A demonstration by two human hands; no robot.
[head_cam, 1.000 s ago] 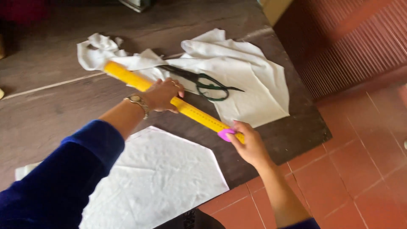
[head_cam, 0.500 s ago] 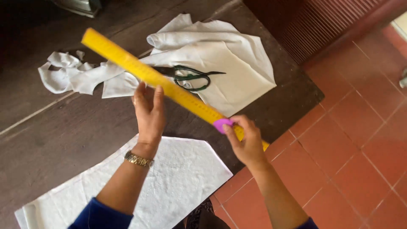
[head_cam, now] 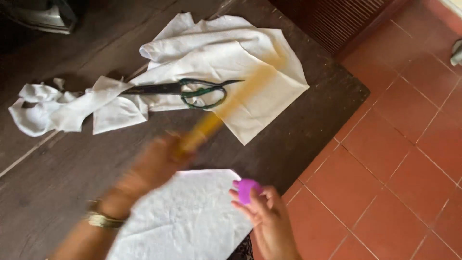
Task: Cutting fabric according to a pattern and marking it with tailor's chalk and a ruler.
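Yellow and smeared by motion, the ruler (head_cam: 226, 108) sits in your left hand (head_cam: 156, 161), fingers wrapped around its lower end, the far end pointing toward one o'clock over the folded white cloth (head_cam: 240, 62). Your left hand is too blurred to make out single fingers. Your right hand (head_cam: 264, 216), at five o'clock, pinches a small purple piece (head_cam: 247, 190) between its fingertips above the cut white cloth (head_cam: 187, 216). Green-handled scissors (head_cam: 190, 89) lie at twelve o'clock on the dark wooden table (head_cam: 53, 163). Your forearms are cut off by the bottom edge.
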